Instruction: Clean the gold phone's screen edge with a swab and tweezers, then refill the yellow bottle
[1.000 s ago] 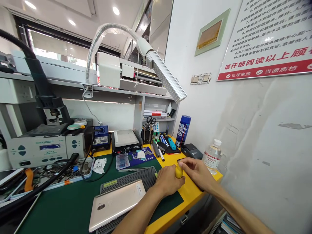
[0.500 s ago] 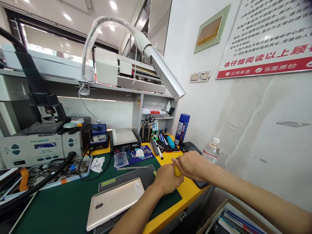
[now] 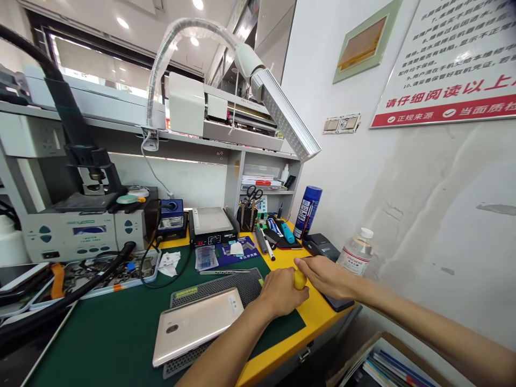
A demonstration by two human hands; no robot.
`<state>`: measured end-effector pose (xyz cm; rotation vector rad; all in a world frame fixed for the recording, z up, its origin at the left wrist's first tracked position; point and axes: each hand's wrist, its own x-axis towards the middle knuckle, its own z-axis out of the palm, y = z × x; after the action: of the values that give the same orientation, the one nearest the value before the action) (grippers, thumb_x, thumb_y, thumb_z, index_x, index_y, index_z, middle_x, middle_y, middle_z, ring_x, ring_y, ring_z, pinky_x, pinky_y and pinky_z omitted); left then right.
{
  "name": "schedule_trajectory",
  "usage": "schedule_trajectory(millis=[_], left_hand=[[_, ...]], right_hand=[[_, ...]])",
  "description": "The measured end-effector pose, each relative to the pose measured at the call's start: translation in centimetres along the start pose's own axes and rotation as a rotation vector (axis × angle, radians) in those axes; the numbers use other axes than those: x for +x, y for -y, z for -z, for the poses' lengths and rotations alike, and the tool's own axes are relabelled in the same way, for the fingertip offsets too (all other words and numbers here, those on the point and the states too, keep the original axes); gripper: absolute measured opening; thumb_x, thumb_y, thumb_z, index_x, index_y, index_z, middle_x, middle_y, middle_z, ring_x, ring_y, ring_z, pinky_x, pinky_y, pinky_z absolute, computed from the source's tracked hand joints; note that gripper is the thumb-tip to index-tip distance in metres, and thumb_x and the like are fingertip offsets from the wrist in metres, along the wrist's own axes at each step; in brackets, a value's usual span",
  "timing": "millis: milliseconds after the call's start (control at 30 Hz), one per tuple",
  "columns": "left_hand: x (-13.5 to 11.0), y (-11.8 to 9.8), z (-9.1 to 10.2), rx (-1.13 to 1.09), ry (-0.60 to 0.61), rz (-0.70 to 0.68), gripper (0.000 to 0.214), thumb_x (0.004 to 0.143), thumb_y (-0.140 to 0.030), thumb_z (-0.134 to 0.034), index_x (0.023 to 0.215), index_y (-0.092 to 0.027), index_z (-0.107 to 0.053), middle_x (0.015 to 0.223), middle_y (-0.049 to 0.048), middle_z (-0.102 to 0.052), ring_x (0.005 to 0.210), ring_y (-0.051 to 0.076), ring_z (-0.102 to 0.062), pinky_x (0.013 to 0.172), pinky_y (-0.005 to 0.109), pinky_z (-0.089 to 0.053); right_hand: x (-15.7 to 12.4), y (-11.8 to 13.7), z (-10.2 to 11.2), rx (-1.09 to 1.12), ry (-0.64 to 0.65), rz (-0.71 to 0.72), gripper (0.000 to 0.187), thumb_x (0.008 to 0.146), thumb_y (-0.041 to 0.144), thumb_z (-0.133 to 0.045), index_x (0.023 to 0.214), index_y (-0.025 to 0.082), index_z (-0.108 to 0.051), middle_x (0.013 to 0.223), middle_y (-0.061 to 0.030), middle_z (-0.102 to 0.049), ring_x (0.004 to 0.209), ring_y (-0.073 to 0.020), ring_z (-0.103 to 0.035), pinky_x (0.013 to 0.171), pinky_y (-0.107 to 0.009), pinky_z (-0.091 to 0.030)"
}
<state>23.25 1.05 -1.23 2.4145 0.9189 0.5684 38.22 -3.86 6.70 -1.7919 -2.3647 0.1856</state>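
You are working in a phone repair shop, at a counter (image 3: 318,314) fitted out as a workbench. Your evidence: the wall sign (image 3: 455,80), in Chinese, carries numbered terms mentioning repairs and phones. Before you, a gold phone (image 3: 201,325) lies back up, over a green mat (image 3: 108,322). To your left, you have a grey machine (image 3: 91,230) with buttons and a small display, and a tray (image 3: 128,284) crowded with small electronic parts. A bendable lamp (image 3: 286,115), scissors (image 3: 253,192) and a spray can (image 3: 307,212) complete your workshop equipment.
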Motion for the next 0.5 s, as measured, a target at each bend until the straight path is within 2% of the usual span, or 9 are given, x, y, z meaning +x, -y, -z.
schedule_trajectory(millis=[167, 500], left_hand=[[-0.11, -0.14, 0.31, -0.003, 0.013, 0.004, 0.030, 0.091, -0.044, -0.062, 0.104, -0.016, -0.065, 0.097, 0.0057, -0.070, 0.083, 0.019, -0.066, 0.076, 0.035, -0.052], [-0.21, -0.22, 0.52, -0.002, 0.018, 0.004, 0.030, 0.092, -0.044, -0.062, 0.104, -0.016, -0.065, 0.096, 0.0050, -0.069, 0.082, 0.019, -0.065, 0.078, 0.037, -0.053]], right_hand=[[-0.03, 0.02, -0.15, 0.107, -0.008, -0.030, 0.052, 0.103, 0.055, -0.026, 0.063, 0.023, -0.039, 0.060, 0.0003, -0.048, 0.052, -0.0152, -0.039, 0.055, -0.031, -0.033], [0.27, 0.03, 0.16, 0.224, 0.014, -0.048, 0.056, 0.098, 0.062, -0.033, 0.059, 0.022, -0.038, 0.057, 0.0023, -0.039, 0.053, -0.0141, -0.034, 0.050, -0.029, -0.032]])
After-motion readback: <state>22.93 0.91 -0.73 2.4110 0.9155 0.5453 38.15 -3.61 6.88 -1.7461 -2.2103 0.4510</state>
